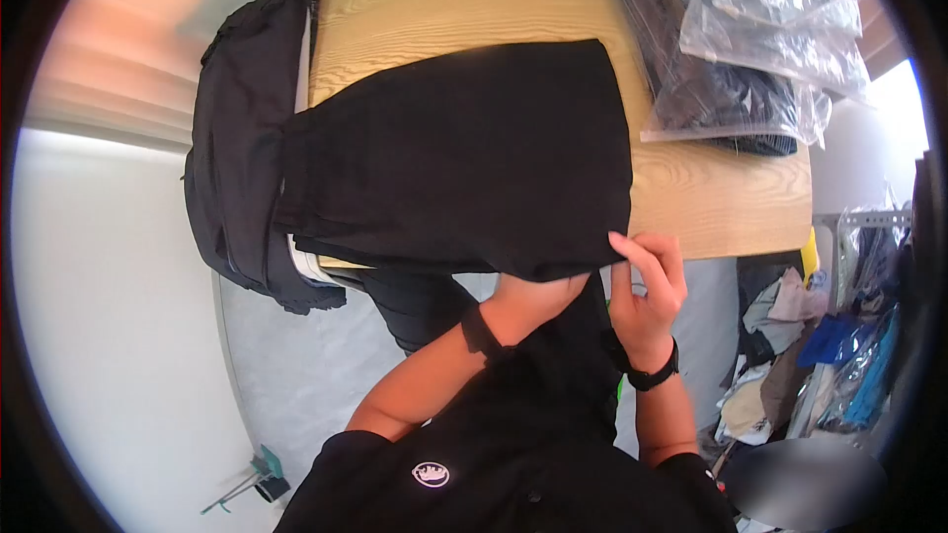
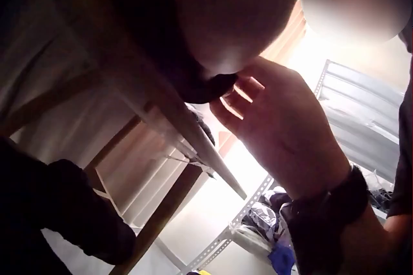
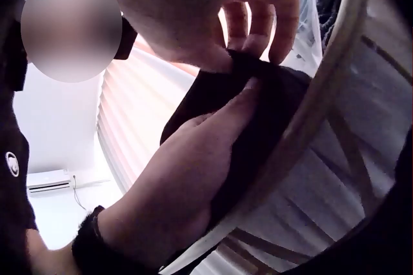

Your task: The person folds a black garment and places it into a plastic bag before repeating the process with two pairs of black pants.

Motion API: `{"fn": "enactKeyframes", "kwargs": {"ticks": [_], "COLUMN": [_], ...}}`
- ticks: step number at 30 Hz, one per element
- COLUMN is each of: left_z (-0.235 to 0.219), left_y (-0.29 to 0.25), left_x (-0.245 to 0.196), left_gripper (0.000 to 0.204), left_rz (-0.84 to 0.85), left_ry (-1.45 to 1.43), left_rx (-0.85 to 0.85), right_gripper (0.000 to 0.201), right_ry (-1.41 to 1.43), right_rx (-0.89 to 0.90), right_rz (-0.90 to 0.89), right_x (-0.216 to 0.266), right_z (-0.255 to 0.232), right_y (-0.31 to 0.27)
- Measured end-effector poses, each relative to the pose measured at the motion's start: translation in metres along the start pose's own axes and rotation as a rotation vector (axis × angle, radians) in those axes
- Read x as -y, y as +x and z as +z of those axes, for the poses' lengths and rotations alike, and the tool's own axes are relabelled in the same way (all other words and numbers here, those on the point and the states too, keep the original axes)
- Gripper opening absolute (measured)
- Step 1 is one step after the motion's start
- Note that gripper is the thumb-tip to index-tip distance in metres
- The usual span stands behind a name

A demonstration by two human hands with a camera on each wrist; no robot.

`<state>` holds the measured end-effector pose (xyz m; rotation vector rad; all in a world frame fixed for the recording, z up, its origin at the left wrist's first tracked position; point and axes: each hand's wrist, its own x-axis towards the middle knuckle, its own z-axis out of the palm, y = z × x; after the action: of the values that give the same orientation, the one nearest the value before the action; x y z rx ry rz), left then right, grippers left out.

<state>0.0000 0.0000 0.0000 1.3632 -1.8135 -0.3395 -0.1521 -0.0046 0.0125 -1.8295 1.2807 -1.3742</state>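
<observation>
A folded black garment lies on the wooden table, its near edge overhanging. The corner is pinched by the right hand; the left hand is tucked beneath, fingers hidden. Edges should be aligned and kept taut.

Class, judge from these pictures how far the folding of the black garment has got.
Done: the garment lies flat on the table in a squarish fold. In hand: the right hand pinches its near corner; the left hand is under the near edge. Left: probably another fold, and the dark pile beside it.
</observation>
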Motion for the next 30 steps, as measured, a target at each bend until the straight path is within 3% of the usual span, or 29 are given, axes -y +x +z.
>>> {"fn": "enactKeyframes", "kwargs": {"ticks": [2, 5, 6, 9, 10, 11, 13, 15, 16, 19, 21, 23, 25, 27, 30], "left_z": [0.004, -0.009, -0.012, -0.004, -0.008, -0.016, -0.039, -0.063, -0.077, -0.110, -0.124, -0.130, -0.135, -0.155, -0.178], "left_y": [-0.001, -0.001, -0.004, -0.023, -0.031, -0.039, -0.041, -0.068, -0.081, -0.060, -0.038, -0.026, -0.038, -0.048, -0.054], "left_x": [-0.002, -0.012, -0.020, -0.019, -0.009, -0.007, -0.010, -0.001, -0.004, -0.002, 0.001, 0.001, 0.035, 0.054, 0.063], "left_gripper": [0.020, 0.021, 0.026, 0.032, 0.033, 0.036, 0.033, 0.029, 0.023, 0.025, 0.033, 0.051, 0.068, 0.071, 0.065], "left_rz": [0.078, 0.081, 0.034, -0.074, -0.035, 0.060, 0.168, 0.275, 0.039, 0.133, -0.004, -0.136, -0.347, -0.450, -0.489], "left_ry": [0.034, 0.056, 0.085, -0.154, -0.164, -0.170, -0.018, -0.081, -0.288, -0.150, 0.021, 0.358, 0.646, 0.741, 0.609], "left_rx": [0.003, 0.140, 0.183, 0.135, 0.348, 0.397, 0.389, 0.425, 0.551, 0.187, 0.057, 0.130, 0.228, 0.132, 0.117], "right_gripper": [0.027, 0.025, 0.031, 0.041, 0.051, 0.053, 0.054, 0.057, 0.059, 0.064, 0.067, 0.069, 0.071, 0.071, 0.067], "right_ry": [0.005, 0.099, 0.086, -0.093, -0.208, -0.333, -0.300, -0.365, -0.416, -0.438, -0.417, -0.415, -0.553, -0.538, -0.498], "right_rx": [0.069, 0.297, 0.352, 0.379, 0.538, 0.666, 0.764, 0.795, 0.804, 0.845, 0.779, 0.629, 0.689, 0.694, 0.786], "right_rz": [-0.064, -0.219, -0.172, -0.270, -0.320, -0.344, -0.303, -0.306, -0.330, -0.309, -0.308, -0.358, -0.277, -0.227, -0.230], "right_x": [-0.011, 0.007, 0.008, 0.045, 0.048, 0.044, 0.027, 0.027, 0.025, 0.038, 0.047, 0.048, 0.023, 0.026, 0.032], "right_z": [-0.011, -0.032, -0.035, -0.014, -0.009, -0.002, 0.002, 0.001, 0.002, -0.004, 0.000, 0.007, 0.018, 0.010, 0.000], "right_y": [0.000, 0.028, 0.030, 0.053, 0.056, 0.050, 0.037, 0.026, 0.020, 0.024, 0.027, 0.029, 0.025, 0.027, 0.043]}}
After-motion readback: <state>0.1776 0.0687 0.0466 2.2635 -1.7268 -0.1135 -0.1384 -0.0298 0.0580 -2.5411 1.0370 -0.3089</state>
